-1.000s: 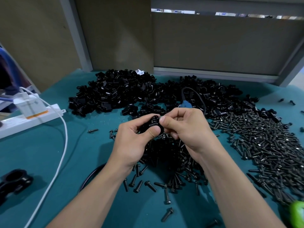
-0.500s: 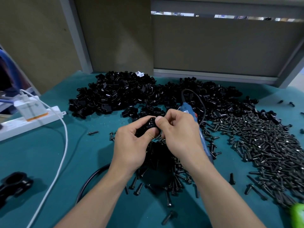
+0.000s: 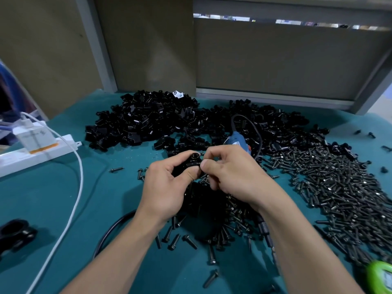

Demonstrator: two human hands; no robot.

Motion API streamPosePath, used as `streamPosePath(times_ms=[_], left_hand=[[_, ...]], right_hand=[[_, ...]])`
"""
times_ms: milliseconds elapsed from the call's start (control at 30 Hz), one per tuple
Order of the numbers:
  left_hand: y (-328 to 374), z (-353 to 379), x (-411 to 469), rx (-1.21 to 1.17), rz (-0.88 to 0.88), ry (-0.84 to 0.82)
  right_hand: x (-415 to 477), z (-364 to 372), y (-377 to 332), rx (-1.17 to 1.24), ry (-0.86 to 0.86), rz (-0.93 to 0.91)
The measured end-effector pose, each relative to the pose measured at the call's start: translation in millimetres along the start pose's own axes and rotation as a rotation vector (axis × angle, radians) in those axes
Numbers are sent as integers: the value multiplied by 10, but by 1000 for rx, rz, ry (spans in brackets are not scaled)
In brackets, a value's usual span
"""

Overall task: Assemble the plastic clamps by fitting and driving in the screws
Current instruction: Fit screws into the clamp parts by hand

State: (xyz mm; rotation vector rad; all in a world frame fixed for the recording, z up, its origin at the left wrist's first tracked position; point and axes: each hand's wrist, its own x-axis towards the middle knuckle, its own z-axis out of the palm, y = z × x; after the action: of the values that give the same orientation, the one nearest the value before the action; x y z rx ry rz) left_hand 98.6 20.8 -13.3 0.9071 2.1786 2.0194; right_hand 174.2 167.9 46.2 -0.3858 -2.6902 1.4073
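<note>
My left hand (image 3: 167, 187) grips a black plastic clamp (image 3: 192, 161) between thumb and fingers above the middle of the teal table. My right hand (image 3: 231, 175) pinches at the clamp's right side with thumb and forefinger; whatever it holds there is hidden by the fingertips. A big heap of black clamp parts (image 3: 148, 122) lies at the back. Dark screws (image 3: 339, 187) are spread in a wide pile on the right, and more screws (image 3: 214, 211) lie under my hands. A blue electric screwdriver (image 3: 239, 142) rests behind my right hand.
A white power strip (image 3: 38, 149) with a plugged charger and white cable (image 3: 74, 200) lies at the left. A finished black clamp (image 3: 14, 232) sits at the left edge. A black cord (image 3: 110, 230) loops under my left forearm. A green object (image 3: 381, 274) is at the bottom right.
Both hands have shifted slightly left and nearer with the clamp. My right hand moved off the blue screwdriver, which now shows behind it.
</note>
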Motion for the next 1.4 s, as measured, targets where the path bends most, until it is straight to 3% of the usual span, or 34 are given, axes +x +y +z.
streamPosePath(times_ms=[133, 267, 400, 600, 900, 1400], left_hand=[[50, -27, 4, -15, 37, -30], [38, -18, 18, -34, 30, -37], [25, -11, 29, -53, 42, -18], [8, -23, 16, -57, 46, 1], [25, -24, 37, -69, 37, -49], [-1, -66, 36, -172, -171, -295]], right_hand=[[22, 32, 18, 139, 40, 48], [18, 36, 25, 39, 62, 42], [32, 94, -12, 89, 166, -27], [41, 268, -11, -76, 257, -39], [14, 94, 19, 177, 109, 16], [-3, -121, 77, -15, -7, -45]])
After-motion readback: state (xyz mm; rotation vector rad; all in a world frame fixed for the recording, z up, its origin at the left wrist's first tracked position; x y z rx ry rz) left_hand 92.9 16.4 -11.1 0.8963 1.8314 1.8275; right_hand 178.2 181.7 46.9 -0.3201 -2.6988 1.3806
